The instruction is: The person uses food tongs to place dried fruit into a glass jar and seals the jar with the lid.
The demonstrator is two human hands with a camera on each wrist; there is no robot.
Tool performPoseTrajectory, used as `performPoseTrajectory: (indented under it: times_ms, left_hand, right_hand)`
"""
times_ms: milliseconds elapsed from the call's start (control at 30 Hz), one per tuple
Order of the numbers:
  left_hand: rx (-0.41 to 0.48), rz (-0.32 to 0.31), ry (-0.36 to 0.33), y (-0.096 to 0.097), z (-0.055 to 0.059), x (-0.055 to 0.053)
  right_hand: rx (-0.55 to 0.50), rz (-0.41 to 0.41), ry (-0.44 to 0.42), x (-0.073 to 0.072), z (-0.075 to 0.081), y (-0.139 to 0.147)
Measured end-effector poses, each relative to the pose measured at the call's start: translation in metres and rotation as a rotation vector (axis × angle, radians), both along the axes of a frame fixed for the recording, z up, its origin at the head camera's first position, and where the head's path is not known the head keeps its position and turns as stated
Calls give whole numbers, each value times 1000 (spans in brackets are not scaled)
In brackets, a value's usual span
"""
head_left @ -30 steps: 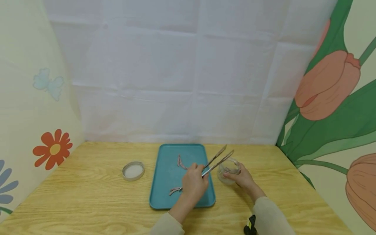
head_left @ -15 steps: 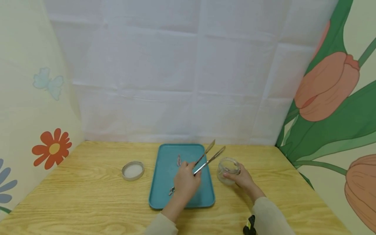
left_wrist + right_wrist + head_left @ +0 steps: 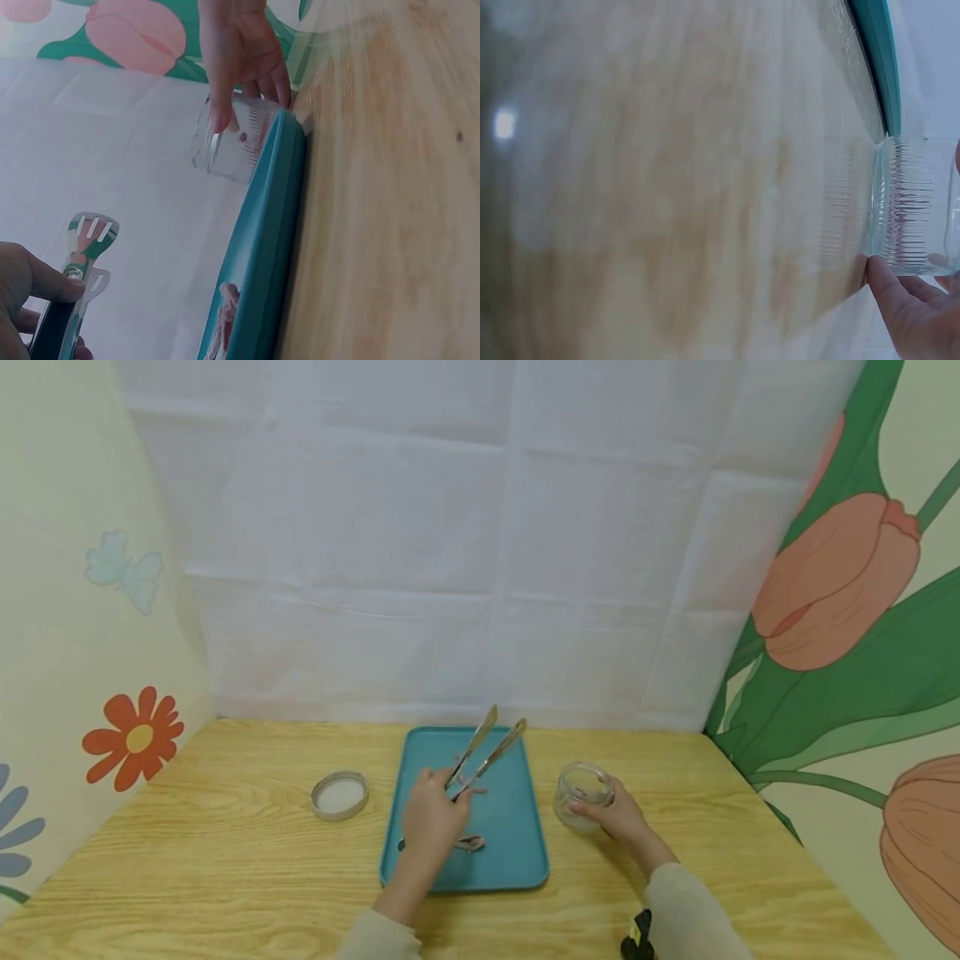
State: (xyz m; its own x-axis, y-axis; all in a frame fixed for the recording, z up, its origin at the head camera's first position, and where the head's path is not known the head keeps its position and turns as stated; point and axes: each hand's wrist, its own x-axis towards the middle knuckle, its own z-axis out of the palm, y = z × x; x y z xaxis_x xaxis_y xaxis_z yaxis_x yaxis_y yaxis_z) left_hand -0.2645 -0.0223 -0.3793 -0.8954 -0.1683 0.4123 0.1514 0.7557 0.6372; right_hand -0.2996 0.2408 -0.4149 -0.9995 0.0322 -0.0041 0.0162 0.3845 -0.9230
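Observation:
My left hand (image 3: pixel 432 818) grips a pair of metal tongs (image 3: pixel 492 757) over the blue-green tray (image 3: pixel 536 860). The tongs' arms stand apart and point away from me, with nothing seen between their tips; the left wrist view shows a slotted end (image 3: pixel 94 232). On the tray lie thin pinkish strips, one strip (image 3: pixel 471 842) beside my left hand and more behind the tongs, partly hidden. To the right of the tray, my right hand (image 3: pixel 622 817) holds a clear glass jar (image 3: pixel 573 814) round its side. The jar stands upright without a lid, with small reddish bits inside (image 3: pixel 244 138).
A round lid (image 3: pixel 340 815) lies left of the tray on the wood-grain table (image 3: pixel 225 860). A small black and yellow object (image 3: pixel 637 937) is by my right sleeve. A white cloth backdrop (image 3: pixel 420 543) rises behind the table, with floral panels at both sides.
My left hand has moved left with the tongs, from beside the jar's mouth to over the tray's left half. The right hand and jar have stayed put.

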Motion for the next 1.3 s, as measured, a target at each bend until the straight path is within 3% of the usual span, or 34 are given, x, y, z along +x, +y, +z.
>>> performPoseTrajectory:
  times_ms: [200, 433, 667, 1300]
  left_hand:
    - [-71, 1, -40, -13, 0, 2]
    - [-162, -57, -143, -28, 4, 2]
    - [-280, -121, -138, -41, 8, -4]
    - [-369, -112, -218, -56, 0, -9]
  right_hand:
    - [-9, -7, 0, -1, -2, 1]
    - [-15, -4, 5, -1, -2, 0]
    - [2, 0, 3, -1, 0, 1]
    - [9, -13, -7, -2, -2, 1]
